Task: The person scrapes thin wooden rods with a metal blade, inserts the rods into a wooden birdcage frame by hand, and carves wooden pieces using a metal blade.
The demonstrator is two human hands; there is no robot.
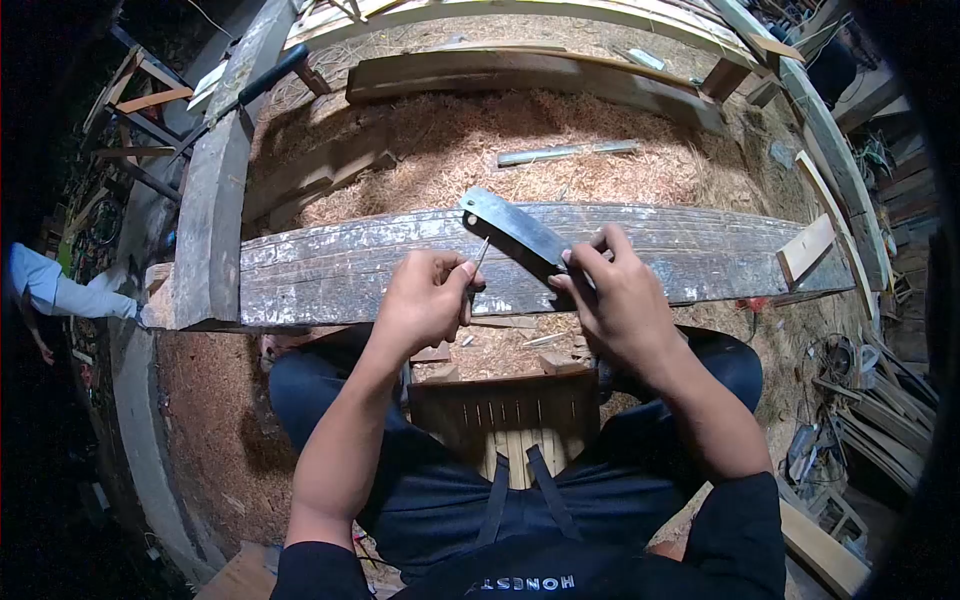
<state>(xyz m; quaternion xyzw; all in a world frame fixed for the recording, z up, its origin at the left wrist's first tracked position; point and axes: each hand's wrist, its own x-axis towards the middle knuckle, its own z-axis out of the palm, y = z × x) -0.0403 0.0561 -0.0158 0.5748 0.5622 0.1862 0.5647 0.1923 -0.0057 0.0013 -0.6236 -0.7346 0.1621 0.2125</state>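
Above the surface, the metal blade is clamped by the right hand, its long axis slanting forward-left; its free end lies beyond the thin rod pinched by the left hand.

Floor: strewn with pale and reddish wood shavings.
Weathered bench plank: dark, grooved, flecked with white, running from side to side.
Pale wooden block: lying slanted on the plank's right end.
Loose strip: greyish, on the shavings beyond the plank.
Long board: stretched across the far side.
Left beam: grey and thick.
Right edge: thin wood strips in a heap.
Left edge: another person in pale blue clothing, partly visible.
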